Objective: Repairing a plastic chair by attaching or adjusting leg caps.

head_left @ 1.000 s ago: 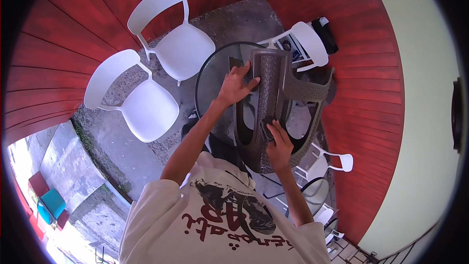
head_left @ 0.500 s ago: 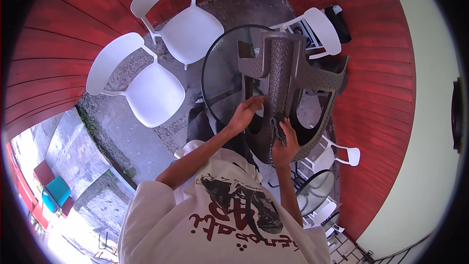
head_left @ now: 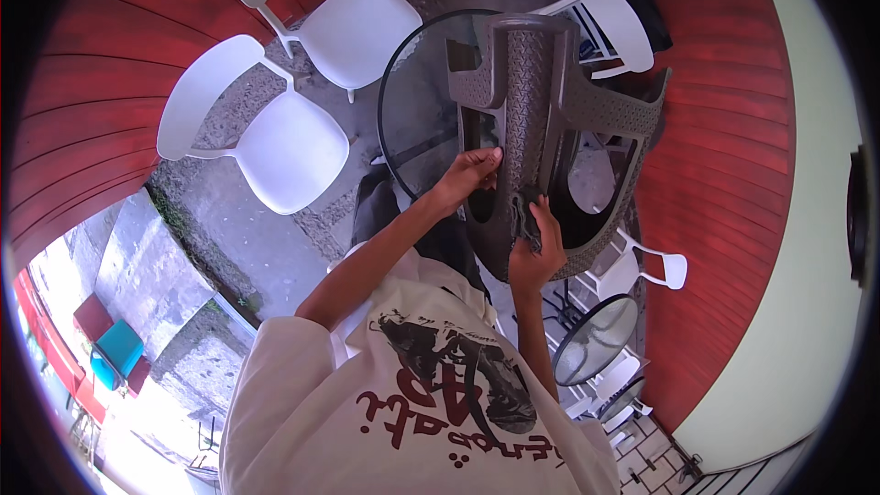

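A grey-brown woven-look plastic chair [head_left: 536,82] is held up and tilted in front of me, over a round glass table [head_left: 412,119]. My left hand [head_left: 469,172] grips the edge of an opening in the chair's left side. Lower down, my right hand [head_left: 539,255] presses a small dark grey cloth [head_left: 522,214] against the chair's middle panel. My white printed shirt fills the bottom of the view.
Two white plastic chairs [head_left: 357,23] [head_left: 284,151] stand on the gravel floor to the left, and a third [head_left: 619,23] stands behind the table. Red curved walls [head_left: 724,174] close in both sides. Smaller round tables [head_left: 596,339] and another white chair [head_left: 655,266] sit lower right.
My left hand has slid down the chair from its upper part to the side opening. The chair now sits closer and larger in view. My right hand stays low on it with the cloth.
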Motion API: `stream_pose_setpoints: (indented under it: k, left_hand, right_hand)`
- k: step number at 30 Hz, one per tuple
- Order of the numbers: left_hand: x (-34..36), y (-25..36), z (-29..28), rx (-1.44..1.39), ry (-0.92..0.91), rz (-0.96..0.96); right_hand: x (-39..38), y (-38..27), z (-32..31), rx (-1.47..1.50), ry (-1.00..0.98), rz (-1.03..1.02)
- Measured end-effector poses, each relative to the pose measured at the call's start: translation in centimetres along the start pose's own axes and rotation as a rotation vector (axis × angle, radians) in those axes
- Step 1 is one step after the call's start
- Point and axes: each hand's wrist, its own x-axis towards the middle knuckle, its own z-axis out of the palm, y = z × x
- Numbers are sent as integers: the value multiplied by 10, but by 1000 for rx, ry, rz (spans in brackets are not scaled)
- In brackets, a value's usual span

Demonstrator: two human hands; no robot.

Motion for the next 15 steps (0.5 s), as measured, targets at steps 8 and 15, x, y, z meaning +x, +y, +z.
stream_pose_setpoints:
  k: [8,15]
  left_hand:
    - [0,1,-4,-32,-35,37]
    - [1,1,-10,-29,-139,56]
  right_hand:
    - [-2,2,3,-12,6,-26]
    - [-5,7,5,-25,18,-44]
